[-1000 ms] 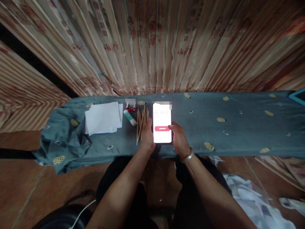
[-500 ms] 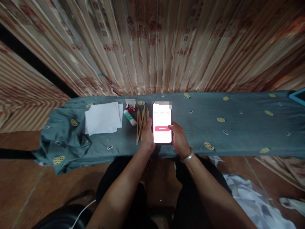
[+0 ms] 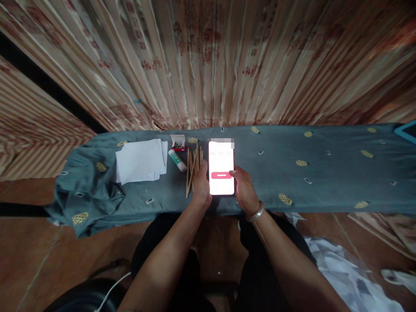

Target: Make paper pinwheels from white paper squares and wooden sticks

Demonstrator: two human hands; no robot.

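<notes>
A bright smartphone point(image 3: 221, 186) is held upright between my two hands, its screen showing timer digits and a red button. My left hand point(image 3: 201, 186) grips the phone's left edge. My right hand point(image 3: 243, 186) holds the right edge, its thumb at the end of the red button; a silver bracelet is on that wrist. Several thin wooden sticks point(image 3: 189, 173) lie just left of my left hand, partly hidden by it. Beside them are a green and white glue stick point(image 3: 177, 160) and an open red box point(image 3: 178, 143) of small dark pieces.
A stack of white paper point(image 3: 139, 160) lies on the left of the narrow table covered with blue-green cloth point(image 3: 276, 151). Pleated curtains point(image 3: 208, 65) hang behind it. A blue-edged object point(image 3: 406, 132) sits at the far right. Crumpled white material point(image 3: 344, 268) is on the floor.
</notes>
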